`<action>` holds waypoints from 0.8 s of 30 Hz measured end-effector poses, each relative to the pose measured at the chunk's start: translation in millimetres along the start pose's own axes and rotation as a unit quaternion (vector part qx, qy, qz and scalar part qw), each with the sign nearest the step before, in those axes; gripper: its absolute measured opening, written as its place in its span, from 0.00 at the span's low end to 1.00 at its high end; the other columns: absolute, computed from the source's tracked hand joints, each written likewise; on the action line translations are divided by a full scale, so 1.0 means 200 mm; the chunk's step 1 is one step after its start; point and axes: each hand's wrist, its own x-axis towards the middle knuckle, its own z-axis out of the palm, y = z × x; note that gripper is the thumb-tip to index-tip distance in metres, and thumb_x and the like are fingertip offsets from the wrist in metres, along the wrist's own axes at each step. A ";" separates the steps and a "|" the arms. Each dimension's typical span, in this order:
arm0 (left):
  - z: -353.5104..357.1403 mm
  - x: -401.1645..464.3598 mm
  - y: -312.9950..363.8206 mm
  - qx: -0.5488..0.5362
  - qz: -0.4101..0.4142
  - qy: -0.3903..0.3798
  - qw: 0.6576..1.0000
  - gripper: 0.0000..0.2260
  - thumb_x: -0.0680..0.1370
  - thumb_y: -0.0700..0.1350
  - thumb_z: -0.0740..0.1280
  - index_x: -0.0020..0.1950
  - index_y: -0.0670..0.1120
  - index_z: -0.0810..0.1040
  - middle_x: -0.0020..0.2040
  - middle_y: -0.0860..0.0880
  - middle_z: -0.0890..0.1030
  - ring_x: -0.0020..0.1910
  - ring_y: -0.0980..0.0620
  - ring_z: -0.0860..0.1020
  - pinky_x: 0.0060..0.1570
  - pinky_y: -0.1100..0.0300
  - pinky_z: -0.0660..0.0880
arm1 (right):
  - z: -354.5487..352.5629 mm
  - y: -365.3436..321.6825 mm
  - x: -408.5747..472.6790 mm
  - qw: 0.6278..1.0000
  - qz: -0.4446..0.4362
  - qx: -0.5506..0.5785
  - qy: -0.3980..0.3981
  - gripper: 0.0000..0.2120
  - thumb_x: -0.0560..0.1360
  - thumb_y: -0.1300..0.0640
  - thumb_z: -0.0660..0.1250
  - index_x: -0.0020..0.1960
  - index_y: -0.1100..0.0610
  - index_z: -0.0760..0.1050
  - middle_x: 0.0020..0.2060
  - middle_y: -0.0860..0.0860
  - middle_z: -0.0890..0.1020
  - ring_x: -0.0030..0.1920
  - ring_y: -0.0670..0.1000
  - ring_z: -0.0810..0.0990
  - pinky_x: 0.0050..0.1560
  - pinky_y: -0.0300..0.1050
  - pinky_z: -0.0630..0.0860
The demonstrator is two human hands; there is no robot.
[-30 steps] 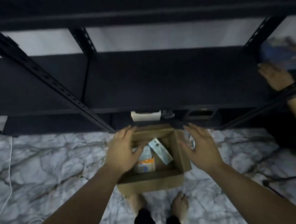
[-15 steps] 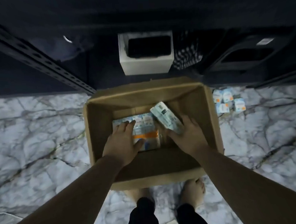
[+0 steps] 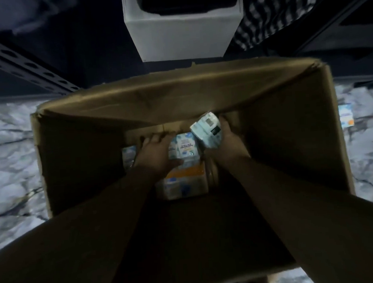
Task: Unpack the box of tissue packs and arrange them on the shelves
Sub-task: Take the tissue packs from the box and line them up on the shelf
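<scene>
An open cardboard box stands on the marble floor below me, and both my arms reach down into it. At its bottom lies a bundle of tissue packs, white and blue with an orange band. My left hand rests on top of that bundle, fingers curling over its far edge. My right hand grips a single tissue pack, white with a barcode, tilted up off the bottom.
A white bin stands behind the box under the black shelf. A slotted black shelf post slants down at the left. Some tissue packs lie on the floor to the right of the box.
My head has dropped closer to the box and both hands have gone deeper in. The right hand has closed on the tilted pack and the left has settled on the bundle.
</scene>
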 end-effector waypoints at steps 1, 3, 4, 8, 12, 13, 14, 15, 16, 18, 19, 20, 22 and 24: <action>0.00 0.00 0.00 -0.001 -0.002 0.003 1.000 0.42 0.73 0.66 0.73 0.82 0.58 0.59 0.77 0.45 0.67 0.72 0.40 0.66 0.76 0.43 0.58 | 0.01 0.00 0.00 1.000 -0.005 0.010 0.007 0.52 0.70 0.52 0.80 0.84 0.45 0.52 0.73 0.57 0.74 0.73 0.60 0.71 0.72 0.52 0.71; -0.01 -0.03 0.00 -0.019 -0.004 0.007 1.000 0.41 0.73 0.65 0.73 0.82 0.59 0.59 0.76 0.46 0.69 0.70 0.40 0.67 0.73 0.47 0.63 | 0.00 -0.01 -0.03 0.999 -0.008 0.038 0.029 0.48 0.71 0.53 0.79 0.82 0.44 0.56 0.71 0.54 0.77 0.70 0.58 0.76 0.69 0.49 0.73; -0.02 -0.06 0.01 -0.028 -0.003 0.015 0.999 0.40 0.74 0.65 0.72 0.82 0.59 0.60 0.75 0.46 0.69 0.69 0.40 0.67 0.70 0.48 0.65 | -0.02 -0.02 -0.06 0.998 -0.005 0.049 0.039 0.46 0.71 0.52 0.78 0.82 0.43 0.58 0.69 0.53 0.78 0.69 0.57 0.77 0.67 0.47 0.73; -0.14 -0.25 0.06 -0.035 0.006 0.074 0.997 0.38 0.73 0.68 0.71 0.80 0.58 0.65 0.72 0.46 0.73 0.66 0.40 0.71 0.66 0.48 0.68 | -0.13 -0.07 -0.26 0.994 -0.029 0.065 0.083 0.42 0.70 0.44 0.79 0.79 0.43 0.63 0.67 0.53 0.80 0.66 0.58 0.79 0.61 0.47 0.75; -0.37 -0.53 0.14 -0.073 0.015 0.108 0.991 0.38 0.70 0.71 0.67 0.77 0.56 0.70 0.64 0.45 0.77 0.61 0.40 0.74 0.62 0.47 0.73 | -0.32 -0.15 -0.52 0.990 -0.052 0.091 0.092 0.45 0.68 0.41 0.78 0.80 0.41 0.62 0.68 0.51 0.79 0.67 0.55 0.77 0.62 0.45 0.74; -0.43 -0.61 0.16 -0.081 0.020 0.122 0.989 0.38 0.69 0.71 0.66 0.76 0.56 0.72 0.60 0.46 0.77 0.58 0.40 0.74 0.59 0.46 0.74 | -0.37 -0.18 -0.60 0.989 -0.059 0.099 0.094 0.45 0.67 0.40 0.78 0.80 0.41 0.62 0.68 0.50 0.79 0.67 0.55 0.77 0.63 0.45 0.74; -0.50 -0.69 0.18 -0.091 0.027 0.140 0.986 0.37 0.69 0.71 0.67 0.75 0.56 0.73 0.57 0.46 0.77 0.56 0.40 0.74 0.57 0.46 0.75 | -0.43 -0.21 -0.68 0.987 -0.070 0.108 0.099 0.45 0.66 0.38 0.78 0.79 0.41 0.63 0.67 0.50 0.79 0.67 0.54 0.77 0.64 0.45 0.74; -0.57 -0.77 0.21 -0.098 0.034 0.161 0.981 0.36 0.69 0.70 0.67 0.73 0.55 0.75 0.54 0.47 0.77 0.53 0.40 0.74 0.55 0.45 0.76 | -0.50 -0.25 -0.77 0.984 -0.082 0.118 0.108 0.45 0.66 0.37 0.77 0.79 0.41 0.63 0.67 0.49 0.79 0.67 0.53 0.77 0.65 0.46 0.75; -0.64 -0.85 0.24 -0.102 0.040 0.181 0.977 0.35 0.68 0.70 0.68 0.72 0.55 0.76 0.51 0.47 0.76 0.51 0.41 0.74 0.53 0.45 0.76 | -0.57 -0.28 -0.86 0.981 -0.097 0.126 0.115 0.45 0.65 0.35 0.75 0.79 0.41 0.64 0.66 0.48 0.80 0.67 0.52 0.77 0.65 0.47 0.76; -0.79 -1.03 0.30 -0.108 0.048 0.211 0.970 0.35 0.68 0.70 0.68 0.70 0.55 0.76 0.50 0.48 0.76 0.50 0.42 0.73 0.52 0.46 0.76 | -0.71 -0.35 -1.05 0.977 -0.122 0.130 0.121 0.43 0.66 0.35 0.76 0.78 0.41 0.65 0.64 0.44 0.81 0.64 0.49 0.79 0.60 0.45 0.77; -0.87 -1.12 0.34 -0.114 0.049 0.221 0.967 0.35 0.67 0.70 0.69 0.70 0.55 0.76 0.51 0.49 0.76 0.50 0.43 0.73 0.52 0.47 0.76 | -0.78 -0.39 -1.14 0.975 -0.130 0.132 0.122 0.42 0.67 0.37 0.77 0.77 0.41 0.66 0.63 0.43 0.82 0.62 0.47 0.80 0.58 0.43 0.77; -0.95 -1.22 0.37 -0.120 0.051 0.227 0.965 0.36 0.67 0.70 0.69 0.71 0.55 0.77 0.52 0.49 0.76 0.51 0.44 0.73 0.52 0.47 0.76 | -0.86 -0.42 -1.23 0.974 -0.134 0.137 0.120 0.41 0.68 0.38 0.78 0.77 0.41 0.66 0.62 0.41 0.82 0.61 0.46 0.80 0.58 0.43 0.78; -1.11 -1.41 0.45 -0.135 0.056 0.242 0.959 0.37 0.67 0.69 0.71 0.72 0.54 0.77 0.52 0.50 0.76 0.52 0.44 0.75 0.53 0.47 0.76 | -1.01 -0.49 -1.41 0.972 -0.143 0.148 0.112 0.40 0.67 0.36 0.78 0.75 0.38 0.66 0.59 0.34 0.81 0.59 0.43 0.81 0.57 0.47 0.80; -1.27 -1.60 0.54 -0.147 0.057 0.258 0.953 0.37 0.67 0.69 0.71 0.73 0.54 0.77 0.52 0.51 0.76 0.53 0.45 0.75 0.54 0.47 0.76 | -1.16 -0.57 -1.61 0.967 -0.162 0.158 0.114 0.35 0.68 0.37 0.78 0.71 0.33 0.66 0.54 0.28 0.80 0.57 0.40 0.81 0.56 0.45 0.80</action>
